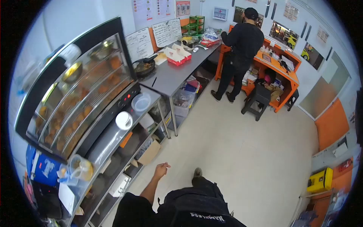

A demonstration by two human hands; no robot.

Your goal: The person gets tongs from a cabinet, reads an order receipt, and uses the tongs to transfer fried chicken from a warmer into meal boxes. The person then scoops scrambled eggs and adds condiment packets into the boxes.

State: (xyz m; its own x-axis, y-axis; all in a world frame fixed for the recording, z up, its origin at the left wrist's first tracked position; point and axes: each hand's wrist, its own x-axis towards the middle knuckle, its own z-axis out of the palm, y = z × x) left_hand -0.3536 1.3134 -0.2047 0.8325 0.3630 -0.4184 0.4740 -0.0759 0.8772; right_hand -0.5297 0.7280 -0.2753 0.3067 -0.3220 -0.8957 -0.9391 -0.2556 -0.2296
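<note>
My left hand (162, 171) hangs low in front of me over the pale floor, beside the lower shelves of the steel rack. Its fingers are loosely bent, with the index finger partly extended, and nothing shows in it. My right hand is out of sight. Left of me, a lit glass display warmer (75, 94) holds trays of browned food and metal bowls. On the steel shelf (104, 145) in front of it stand a white round lid or tub (124, 120), a clear plastic bowl (141, 102) and a clear jug (80, 168).
Ahead runs a steel table (166, 77) with red-and-white boxes (178, 56) and a black pan (144, 68). A person in black (244, 49) stands at an orange counter (291, 77), near a black stool (258, 99). A yellow case (320, 180) is at the right.
</note>
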